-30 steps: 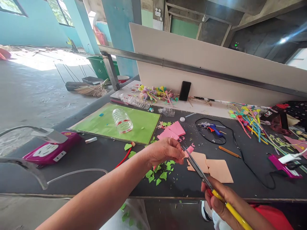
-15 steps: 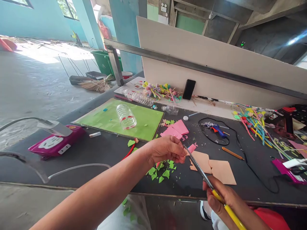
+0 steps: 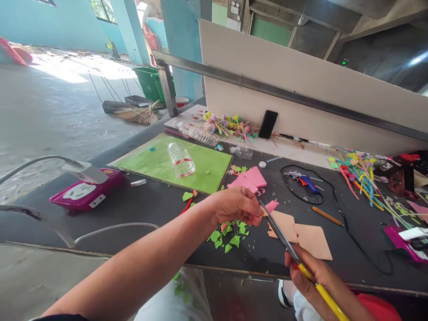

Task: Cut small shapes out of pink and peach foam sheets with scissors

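I work over the black bench [image 3: 140, 209], largest things first: the green foam sheet [image 3: 150, 162] lies well beyond my left fingers, with a clear plastic bottle [image 3: 181, 159] on its side on top of it. Just past the fingertips sit the pink foam squares [image 3: 249, 178]; below and to the right of them lie two tan foam pieces [image 3: 302, 232], and under my left wrist a scatter of green foam offcuts [image 3: 227, 234].

My right hand [image 3: 309, 276] is wrapped around the yellow-and-red handles of the scissors [image 3: 279, 229], whose blades run up and left to meet my left hand [image 3: 236, 206]. Those fingers [image 3: 254, 216] are pinched closed on a small pink foam scrap [image 3: 270, 206], which pokes out just to their right, against the blade tips. I cannot tell how far the blades are parted.

To cut this well, I judge I should keep the scrap pinched close to the cut line so it does not flex, feed it deeper toward the pivot rather than snipping with the tips, turn the scrap and not the scissors, and keep my thumb clear of the blades.
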Tool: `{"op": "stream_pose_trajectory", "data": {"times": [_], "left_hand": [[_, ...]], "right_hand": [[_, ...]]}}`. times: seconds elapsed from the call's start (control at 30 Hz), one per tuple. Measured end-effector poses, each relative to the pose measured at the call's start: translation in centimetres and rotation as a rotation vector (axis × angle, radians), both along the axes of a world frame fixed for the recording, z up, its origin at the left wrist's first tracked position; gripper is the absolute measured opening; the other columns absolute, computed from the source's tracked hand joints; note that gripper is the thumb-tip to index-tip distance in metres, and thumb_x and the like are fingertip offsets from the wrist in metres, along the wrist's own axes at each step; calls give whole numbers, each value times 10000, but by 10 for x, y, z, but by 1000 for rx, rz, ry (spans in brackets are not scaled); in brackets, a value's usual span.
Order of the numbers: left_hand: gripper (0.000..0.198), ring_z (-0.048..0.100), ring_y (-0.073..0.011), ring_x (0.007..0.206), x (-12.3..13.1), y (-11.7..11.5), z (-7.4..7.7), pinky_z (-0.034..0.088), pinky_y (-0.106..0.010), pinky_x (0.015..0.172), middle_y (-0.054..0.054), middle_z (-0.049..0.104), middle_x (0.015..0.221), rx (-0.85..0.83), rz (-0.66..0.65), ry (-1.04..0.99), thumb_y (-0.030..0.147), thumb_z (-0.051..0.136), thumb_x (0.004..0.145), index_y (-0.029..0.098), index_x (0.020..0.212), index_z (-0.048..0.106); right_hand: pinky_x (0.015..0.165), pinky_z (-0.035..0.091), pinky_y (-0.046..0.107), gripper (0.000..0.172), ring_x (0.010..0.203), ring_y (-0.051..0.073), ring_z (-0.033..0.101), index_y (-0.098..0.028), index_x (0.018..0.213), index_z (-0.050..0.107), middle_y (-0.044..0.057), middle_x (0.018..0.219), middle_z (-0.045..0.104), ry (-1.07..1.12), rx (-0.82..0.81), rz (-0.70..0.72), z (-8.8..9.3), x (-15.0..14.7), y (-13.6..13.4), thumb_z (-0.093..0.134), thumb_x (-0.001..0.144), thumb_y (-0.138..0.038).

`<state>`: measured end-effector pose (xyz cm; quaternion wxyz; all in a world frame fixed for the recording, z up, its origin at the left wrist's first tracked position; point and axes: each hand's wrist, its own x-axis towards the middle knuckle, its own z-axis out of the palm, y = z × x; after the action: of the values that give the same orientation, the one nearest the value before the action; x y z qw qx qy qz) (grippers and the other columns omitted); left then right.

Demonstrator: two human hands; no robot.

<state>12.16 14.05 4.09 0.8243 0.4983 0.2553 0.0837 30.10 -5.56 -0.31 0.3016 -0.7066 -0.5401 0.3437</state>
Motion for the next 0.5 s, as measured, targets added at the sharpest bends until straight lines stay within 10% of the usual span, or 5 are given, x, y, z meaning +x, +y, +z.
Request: {"op": "stream_pose_trajectory", "data": {"times": [0.5], "left_hand": [[188,616,-131,540,-1,1,-1,480,-281,628,-37,669,586,13,-15,-11,210,784,528,110,572,631]], "right_hand": [[442,260,288,485,476,153,313,-272,736,540,-33,546,398,-48,-12,-14,6,-4,1,410,698,-738]]}}
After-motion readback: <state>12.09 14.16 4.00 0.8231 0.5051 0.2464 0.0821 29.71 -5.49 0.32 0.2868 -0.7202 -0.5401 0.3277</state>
